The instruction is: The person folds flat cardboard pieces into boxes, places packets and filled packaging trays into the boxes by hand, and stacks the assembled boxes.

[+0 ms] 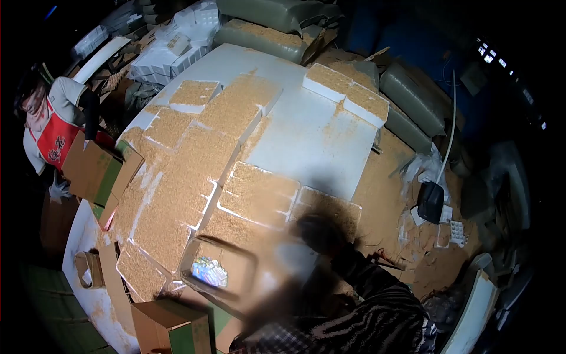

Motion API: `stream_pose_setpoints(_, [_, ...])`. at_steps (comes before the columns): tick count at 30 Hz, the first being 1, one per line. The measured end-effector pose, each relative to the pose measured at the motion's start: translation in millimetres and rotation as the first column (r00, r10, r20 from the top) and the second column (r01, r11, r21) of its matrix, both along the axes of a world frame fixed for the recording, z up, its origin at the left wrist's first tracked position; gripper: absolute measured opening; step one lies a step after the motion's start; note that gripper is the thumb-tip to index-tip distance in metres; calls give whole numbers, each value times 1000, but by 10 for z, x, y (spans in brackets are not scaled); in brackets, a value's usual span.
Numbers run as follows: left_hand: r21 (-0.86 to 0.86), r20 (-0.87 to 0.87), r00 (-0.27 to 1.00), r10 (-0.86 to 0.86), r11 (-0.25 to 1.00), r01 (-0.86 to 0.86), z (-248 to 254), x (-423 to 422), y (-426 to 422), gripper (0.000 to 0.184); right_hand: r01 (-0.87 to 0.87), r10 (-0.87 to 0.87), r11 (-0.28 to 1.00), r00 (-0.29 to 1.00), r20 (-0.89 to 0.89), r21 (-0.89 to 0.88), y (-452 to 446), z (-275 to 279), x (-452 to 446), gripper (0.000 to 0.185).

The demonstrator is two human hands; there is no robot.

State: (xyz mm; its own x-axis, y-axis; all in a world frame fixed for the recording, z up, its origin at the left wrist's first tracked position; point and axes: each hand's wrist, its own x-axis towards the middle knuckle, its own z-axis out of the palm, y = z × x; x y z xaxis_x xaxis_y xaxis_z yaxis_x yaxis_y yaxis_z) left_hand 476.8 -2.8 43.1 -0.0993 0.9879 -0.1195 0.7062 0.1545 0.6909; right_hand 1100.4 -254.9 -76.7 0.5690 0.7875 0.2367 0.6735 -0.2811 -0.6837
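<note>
A dark, blurred shape that looks like my right hand [318, 233] is over a white tray [355, 207] filled with tan, grain-like material. A dark sleeve runs from it to zebra-patterned clothing at the lower right. Its fingers are smeared, so I cannot tell whether it grips anything. My left hand does not show; dark blur covers the area at bottom centre. Beside it, another filled tray [259, 192] lies to the upper left. Further left stands an open box [244, 259] with colourful packets [209, 271] inside.
A person in a red apron [59, 138] holds a cardboard box [88, 171] at the left. More filled trays [324, 82] stand on the white table [306, 150]. Stuffed sacks [413, 97] lie behind. An open carton [168, 315] sits at the front, and a black object [430, 202] at right.
</note>
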Motion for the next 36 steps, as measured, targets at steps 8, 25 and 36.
stream_pose_setpoints(8, [68,193,970,-146,988,135,-905,-990,159,54,841,-851,494,416,-320,-220,-1513,-1440,-596,82])
stream_pose_setpoints(25, [288,384,913,-136,958,22,-839,-195,-359,72,187,295,899,414,-861,397,323,1570,-1711,57])
stream_pose_setpoints(36, [-21,1000,19,17,977,212,-1798,-435,-252,57,-721,545,682,611,-574,-121,2371,1883,-3308,91])
